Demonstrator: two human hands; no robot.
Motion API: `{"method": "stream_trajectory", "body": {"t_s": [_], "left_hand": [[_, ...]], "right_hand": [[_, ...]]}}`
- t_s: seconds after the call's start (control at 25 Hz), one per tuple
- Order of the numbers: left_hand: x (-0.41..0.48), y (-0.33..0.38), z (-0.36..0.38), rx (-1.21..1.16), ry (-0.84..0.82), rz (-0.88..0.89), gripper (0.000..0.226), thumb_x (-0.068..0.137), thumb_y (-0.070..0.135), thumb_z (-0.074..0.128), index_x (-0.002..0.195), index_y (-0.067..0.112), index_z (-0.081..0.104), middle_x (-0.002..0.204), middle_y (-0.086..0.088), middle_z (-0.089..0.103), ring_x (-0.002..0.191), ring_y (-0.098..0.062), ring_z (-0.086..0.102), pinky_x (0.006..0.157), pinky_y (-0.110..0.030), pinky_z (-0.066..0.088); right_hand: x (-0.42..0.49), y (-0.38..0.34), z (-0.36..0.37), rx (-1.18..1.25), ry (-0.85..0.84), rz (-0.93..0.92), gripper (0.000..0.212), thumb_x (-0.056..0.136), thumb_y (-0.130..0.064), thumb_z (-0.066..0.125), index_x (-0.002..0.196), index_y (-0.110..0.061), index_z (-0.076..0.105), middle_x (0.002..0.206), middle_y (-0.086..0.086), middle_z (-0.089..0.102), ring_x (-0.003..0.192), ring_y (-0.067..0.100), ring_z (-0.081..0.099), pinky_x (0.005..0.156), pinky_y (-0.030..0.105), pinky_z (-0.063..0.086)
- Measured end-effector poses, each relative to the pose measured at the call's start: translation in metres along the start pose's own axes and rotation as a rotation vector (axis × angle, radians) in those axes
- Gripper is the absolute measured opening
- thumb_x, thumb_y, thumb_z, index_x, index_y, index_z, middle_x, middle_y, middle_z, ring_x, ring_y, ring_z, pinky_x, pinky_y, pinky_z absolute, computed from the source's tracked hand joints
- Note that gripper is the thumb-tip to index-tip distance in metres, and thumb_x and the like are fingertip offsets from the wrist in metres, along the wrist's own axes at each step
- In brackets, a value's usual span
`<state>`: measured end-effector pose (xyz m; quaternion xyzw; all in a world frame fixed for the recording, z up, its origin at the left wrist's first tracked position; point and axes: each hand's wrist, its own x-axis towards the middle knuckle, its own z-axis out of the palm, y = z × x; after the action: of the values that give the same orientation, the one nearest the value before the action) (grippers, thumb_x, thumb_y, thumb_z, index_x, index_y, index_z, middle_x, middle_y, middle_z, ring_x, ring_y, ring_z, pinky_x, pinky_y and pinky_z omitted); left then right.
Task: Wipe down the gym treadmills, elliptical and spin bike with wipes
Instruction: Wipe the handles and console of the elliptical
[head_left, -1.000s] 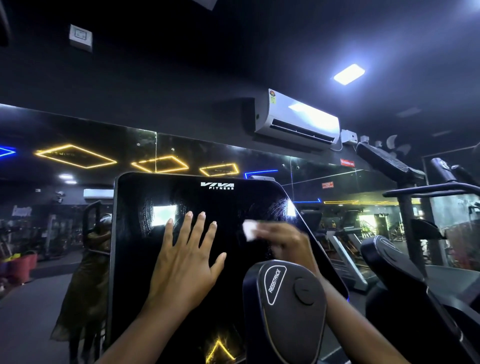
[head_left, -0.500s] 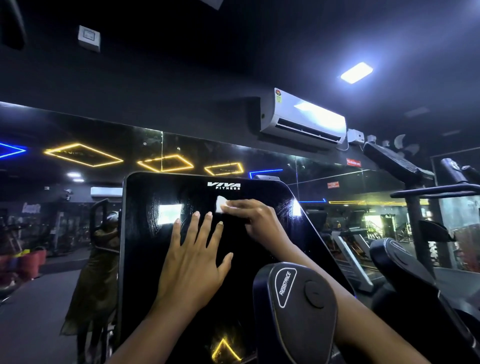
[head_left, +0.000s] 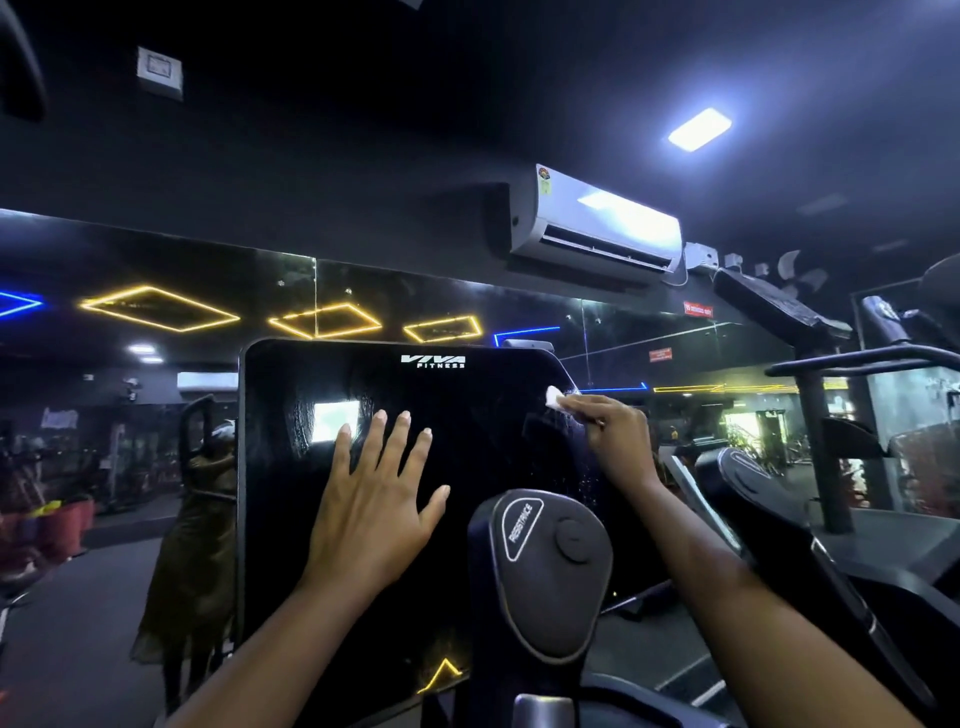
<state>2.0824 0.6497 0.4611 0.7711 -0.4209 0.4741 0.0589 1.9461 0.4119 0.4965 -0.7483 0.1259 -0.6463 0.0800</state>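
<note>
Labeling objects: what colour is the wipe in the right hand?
White wipe, pinched by the right hand; head view.

The console screen (head_left: 493, 447) was smooth, glossy black, mirror-like, with wet streaks and droplets toward three o'clock. The wipe (head_left: 552, 397) at its two o'clock edge looked soft, white and crumpled. The resistance housing (head_left: 540, 582) at five o'clock was matt dark plastic.

Two hands (head_left: 371, 512) (head_left: 615, 439), one wipe (head_left: 553, 397), one screen (head_left: 291, 519), one knob (head_left: 571, 540).
</note>
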Motion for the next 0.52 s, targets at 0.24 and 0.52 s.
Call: {"method": "stream_trajectory", "body": {"t_s": [0.24,0.52], "left_hand": [[0.0,0.001,-0.02,-0.04,-0.061,0.006,0.103,0.06,0.062,-0.016,0.152,0.021,0.008,0.16,-0.005,0.003,0.147,-0.023,-0.004,0.116,-0.041,-0.006],[-0.041,0.016,-0.029,-0.098,-0.08,0.036,0.087,0.075,0.057,0.008,0.143,0.012,0.037,0.15,-0.015,0.033,0.14,-0.037,0.026,0.111,-0.058,0.024]], "right_hand": [[-0.048,-0.017,0.001,-0.112,-0.148,-0.198,0.035,0.07,0.004,0.062,0.099,-0.012,0.074,0.103,0.005,0.071,0.093,0.021,0.067,0.085,0.024,0.049],[-0.116,-0.017,-0.029,-0.034,-0.166,-0.26,0.037,0.073,-0.007,0.045,0.095,-0.013,0.075,0.1,0.001,0.071,0.092,0.01,0.064,0.087,0.012,0.042]]}}
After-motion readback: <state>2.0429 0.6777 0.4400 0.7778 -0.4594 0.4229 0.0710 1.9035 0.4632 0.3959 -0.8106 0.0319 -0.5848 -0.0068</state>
